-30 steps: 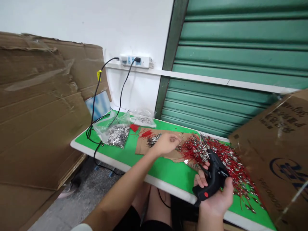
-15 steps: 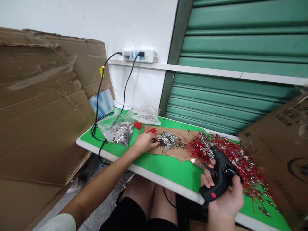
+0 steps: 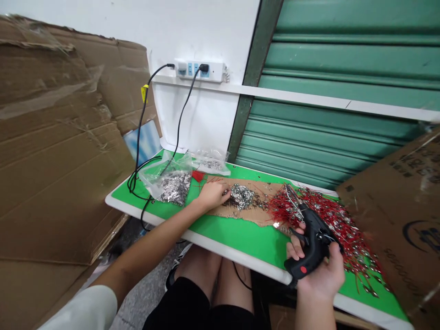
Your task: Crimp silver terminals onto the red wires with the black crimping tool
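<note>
My left hand [image 3: 213,196] rests low over the left part of a cardboard strip [image 3: 237,211], its fingers pinched together beside a pile of small silvery pieces [image 3: 242,196]; what they hold is too small to make out. My right hand [image 3: 314,263] is wrapped around the handle of a black glue gun [image 3: 313,238], whose metal front end points up and left over the red strands. A large heap of red strands with silvery pieces [image 3: 343,229] spreads right of the strip. Just behind my left hand lies a small red bundle [image 3: 197,176].
Two clear bags of metal pieces [image 3: 174,187] [image 3: 211,165] lie on the green table [image 3: 237,238]. Black cables [image 3: 139,137] run up to a power strip [image 3: 199,71]. Large cardboard boxes [image 3: 58,151] [image 3: 395,220] flank the table; a green shutter [image 3: 326,137] stands behind.
My left hand has moved slightly up and right, and now covers the spot where red strands showed behind it. My right hand keeps its hold on the glue gun. The view has shifted slightly.
</note>
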Tool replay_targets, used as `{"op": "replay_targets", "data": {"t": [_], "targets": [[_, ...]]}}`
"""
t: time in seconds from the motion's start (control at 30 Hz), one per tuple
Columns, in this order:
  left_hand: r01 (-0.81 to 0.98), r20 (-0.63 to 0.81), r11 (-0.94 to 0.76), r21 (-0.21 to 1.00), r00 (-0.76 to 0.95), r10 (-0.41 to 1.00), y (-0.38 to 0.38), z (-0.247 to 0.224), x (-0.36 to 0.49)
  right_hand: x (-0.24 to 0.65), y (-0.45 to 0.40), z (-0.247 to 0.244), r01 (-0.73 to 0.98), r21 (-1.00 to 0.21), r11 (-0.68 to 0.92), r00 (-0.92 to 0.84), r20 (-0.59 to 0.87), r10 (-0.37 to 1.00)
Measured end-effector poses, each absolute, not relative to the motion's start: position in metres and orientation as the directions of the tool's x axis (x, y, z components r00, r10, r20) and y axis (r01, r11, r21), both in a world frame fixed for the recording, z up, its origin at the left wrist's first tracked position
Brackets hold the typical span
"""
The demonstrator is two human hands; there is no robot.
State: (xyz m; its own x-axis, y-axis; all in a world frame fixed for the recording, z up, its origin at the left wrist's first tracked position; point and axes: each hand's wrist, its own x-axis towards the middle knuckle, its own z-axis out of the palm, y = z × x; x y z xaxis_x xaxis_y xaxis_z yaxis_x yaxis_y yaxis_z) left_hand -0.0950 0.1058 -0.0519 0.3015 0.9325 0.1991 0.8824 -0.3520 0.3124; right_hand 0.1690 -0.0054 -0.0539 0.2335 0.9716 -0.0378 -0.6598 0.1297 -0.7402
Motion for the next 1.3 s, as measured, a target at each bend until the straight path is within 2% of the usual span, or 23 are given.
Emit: {"op": "replay_targets", "data": {"t": [0.17,0.3,0.57,0.67,0.97,1.17,1.3], "targets": [[0.860,0.227,-0.383,0.337,0.321,0.919,0.112,-0.043,-0.098,0.169,-0.005,-0.055,-0.653,-0.746,0.130,0.241,-0.042,0.970],[0.800,0.215,-0.453,0.394,0.400,0.891,0.114,-0.038,-0.103,0.169,-0.005,-0.054,-0.655,-0.747,0.115,0.236,-0.058,0.970],[0.655,0.041,-0.536,0.532,0.612,0.790,0.110,-0.033,-0.110,0.167,-0.006,-0.052,-0.662,-0.740,0.123,0.224,-0.039,0.974],[0.623,0.022,-0.541,0.565,0.644,0.764,0.112,-0.035,-0.109,0.168,-0.006,-0.053,-0.656,-0.745,0.120,0.223,-0.040,0.974],[0.630,0.100,-0.635,0.447,0.671,0.735,0.112,-0.042,-0.105,0.170,-0.004,-0.056,-0.661,-0.744,0.098,0.219,-0.066,0.973],[0.657,0.123,-0.569,0.495,0.595,0.794,0.107,-0.042,-0.105,0.170,-0.004,-0.055,-0.667,-0.738,0.107,0.198,-0.037,0.979],[0.656,0.090,-0.530,0.538,0.580,0.809,0.108,-0.042,-0.105,0.171,-0.004,-0.057,-0.660,-0.745,0.097,0.200,-0.050,0.978]]}}
